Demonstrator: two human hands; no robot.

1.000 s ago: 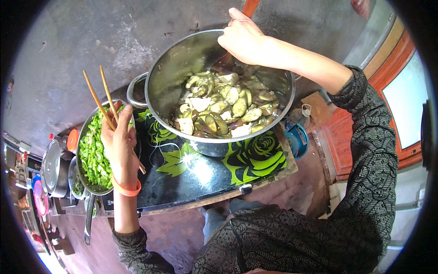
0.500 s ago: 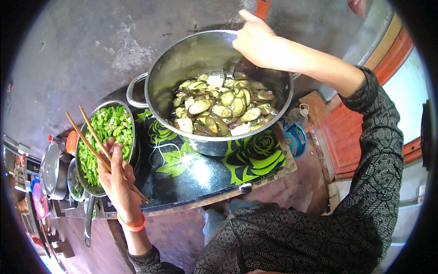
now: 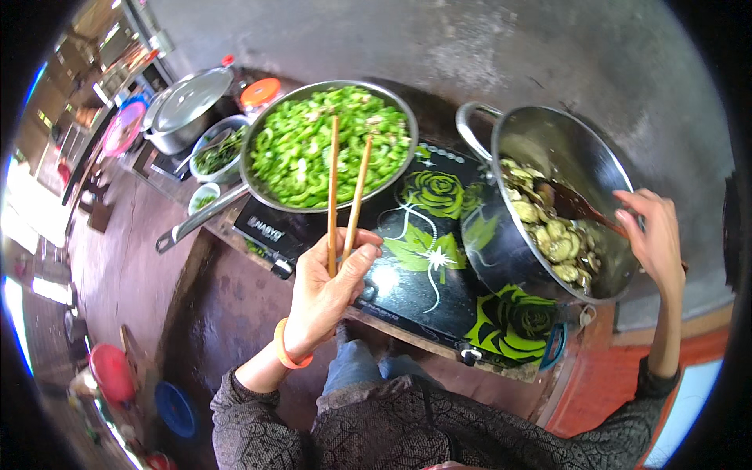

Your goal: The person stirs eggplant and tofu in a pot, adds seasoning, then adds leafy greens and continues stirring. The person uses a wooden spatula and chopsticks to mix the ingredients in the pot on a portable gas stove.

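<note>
A pair of chopsticks (image 3: 333, 188) is held in my left hand (image 3: 325, 282), its fingers closed round their lower part. The tips point up and reach over the near part of a frying pan (image 3: 258, 188) full of chopped green vegetables (image 3: 313, 149). My right hand (image 3: 654, 235) is at the right rim of a large steel pot (image 3: 509, 227), closed on the handle of a brown spatula (image 3: 576, 205). The spatula's head dips among sliced eggplant (image 3: 556, 243) in the pot. Part of its handle is hidden behind my fingers.
Pan and pot stand on a black glass stove (image 3: 392, 286) with green flower patterns. Left of the pan are a bowl of greens (image 3: 223, 168), a small cup (image 3: 204, 196), a lidded pot (image 3: 188, 106) and an orange-lidded jar (image 3: 261, 92). A grey wall (image 3: 392, 39) rises behind.
The view has swung left, so pan and pot appear further right. The chopsticks have turned from leaning left to nearly upright. The spatula's head has shifted from the pot's side wall into the eggplant.
</note>
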